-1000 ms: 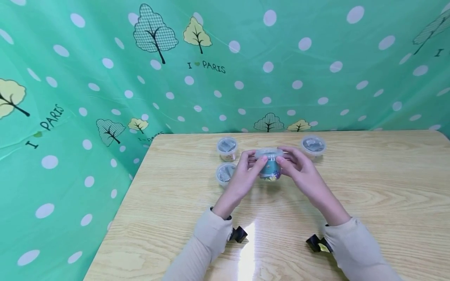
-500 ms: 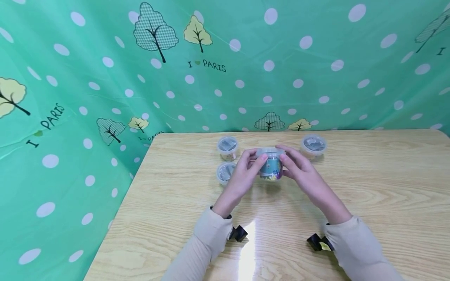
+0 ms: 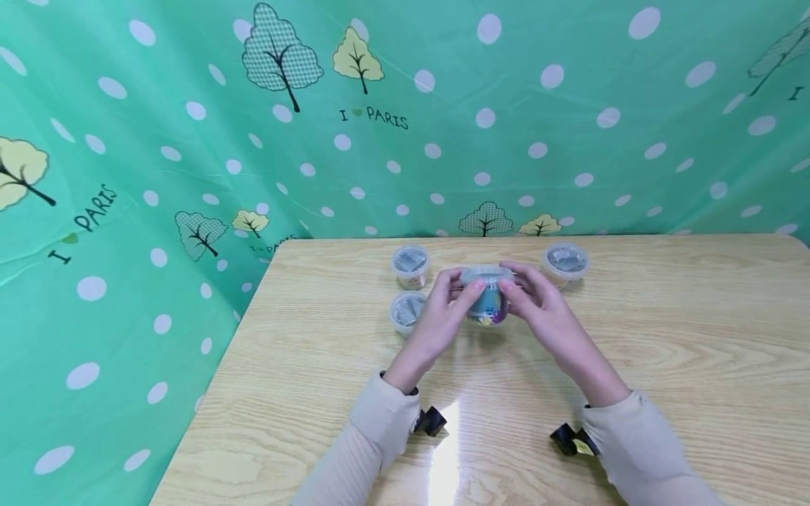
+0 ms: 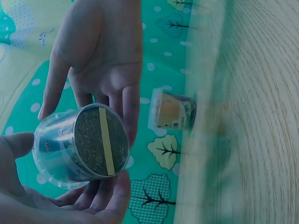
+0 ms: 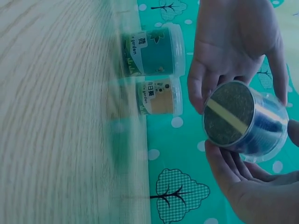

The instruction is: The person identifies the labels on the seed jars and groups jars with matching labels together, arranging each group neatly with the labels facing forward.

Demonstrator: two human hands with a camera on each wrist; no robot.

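Observation:
Between both hands, raised above the table, is a clear plastic cup (image 3: 486, 303) with a lid and a blue label with flower drawings. My left hand (image 3: 436, 313) grips its left side, thumb on the front below the lid's rim. From the other side my right hand (image 3: 541, 302) holds it, its thumb also on the front. Dark, soil-like filling and a pale yellow strip show at the base of the cup (image 4: 101, 140) in the left wrist view. The right wrist view shows that base too, with fingers of both hands around the cup (image 5: 229, 114).
Two lidded cups (image 3: 410, 267) stand left of the hands, one behind the other; the nearer cup (image 3: 405, 313) is partly covered by the left hand. Another lidded cup (image 3: 565, 263) stands at the back right. A green dotted curtain (image 3: 405, 140) hangs behind the wooden table (image 3: 285, 393).
The held cup has turned slightly, so its label's flowers sit a little differently under the thumbs, which have shifted a bit. Both hands keep nearly the same place.

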